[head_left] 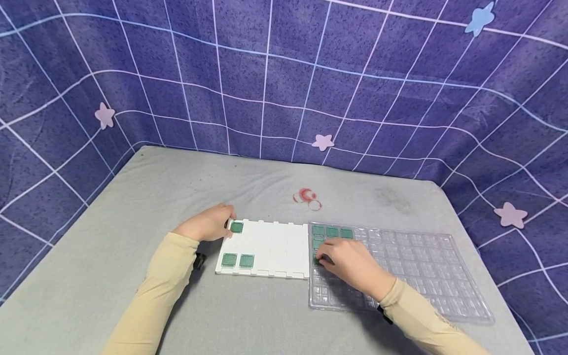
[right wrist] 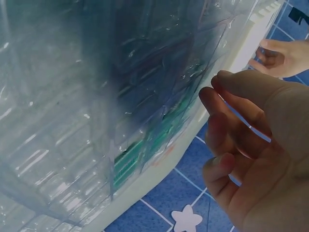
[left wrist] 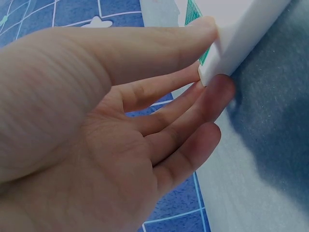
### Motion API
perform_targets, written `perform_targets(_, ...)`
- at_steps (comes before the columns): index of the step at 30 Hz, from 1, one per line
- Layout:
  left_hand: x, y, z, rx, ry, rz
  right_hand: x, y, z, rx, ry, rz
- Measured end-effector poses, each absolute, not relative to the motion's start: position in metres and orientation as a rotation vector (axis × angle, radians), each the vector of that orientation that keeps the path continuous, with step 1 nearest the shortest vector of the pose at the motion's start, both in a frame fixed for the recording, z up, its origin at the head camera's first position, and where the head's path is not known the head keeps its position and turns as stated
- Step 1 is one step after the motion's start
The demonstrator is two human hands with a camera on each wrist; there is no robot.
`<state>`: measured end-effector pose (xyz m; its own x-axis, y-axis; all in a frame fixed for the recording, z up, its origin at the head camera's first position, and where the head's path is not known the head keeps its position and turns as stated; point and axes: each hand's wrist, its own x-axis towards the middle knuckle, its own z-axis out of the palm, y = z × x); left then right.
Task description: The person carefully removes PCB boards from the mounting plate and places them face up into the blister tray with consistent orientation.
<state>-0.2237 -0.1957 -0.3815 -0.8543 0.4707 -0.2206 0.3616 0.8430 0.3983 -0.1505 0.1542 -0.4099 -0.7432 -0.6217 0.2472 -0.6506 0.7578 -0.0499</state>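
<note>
My left hand (head_left: 208, 223) holds the left end of a flat white tray (head_left: 277, 246), thumb on top and fingertips against its edge. Three small green circuit boards lie on it: one (head_left: 237, 227) close to that hand, the others (head_left: 229, 260) (head_left: 246, 261) along the near side. Over the left part of a clear plastic compartment tray (head_left: 421, 268) is my right hand (head_left: 350, 260), thumb and index fingertips close together beside a green circuit board (head_left: 316, 260). Whether they pinch that board is hidden. Several more boards (head_left: 332, 231) sit in the clear tray's far left compartments.
The two trays stand side by side on a grey cloth-covered table (head_left: 248, 315). Red ring marks (head_left: 307, 198) stain the cloth behind them. A purple-blue gridded curtain (head_left: 248, 74) with star shapes closes off the back and sides.
</note>
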Motion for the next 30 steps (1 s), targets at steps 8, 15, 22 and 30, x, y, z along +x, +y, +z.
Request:
perform_targets(8,-0.225,-0.196,-0.382,0.637,2.725,0.486,-0.151,0.144,-0.407,1.012,-2.684,0.165)
perform_targets(15,-0.224,-0.196,-0.380,0.649,2.722,0.487,-0.152,0.123,-0.402,1.037,-2.630,0.150)
perform_targets(22,-0.224,-0.197,-0.382,0.637,2.717,0.492,-0.154,0.093,-0.397,1.107,-2.601,0.117)
perform_targets(30,-0.224,-0.197,-0.384,0.632,2.722,0.494,-0.153,0.056,-0.395,1.169,-2.497,-0.016)
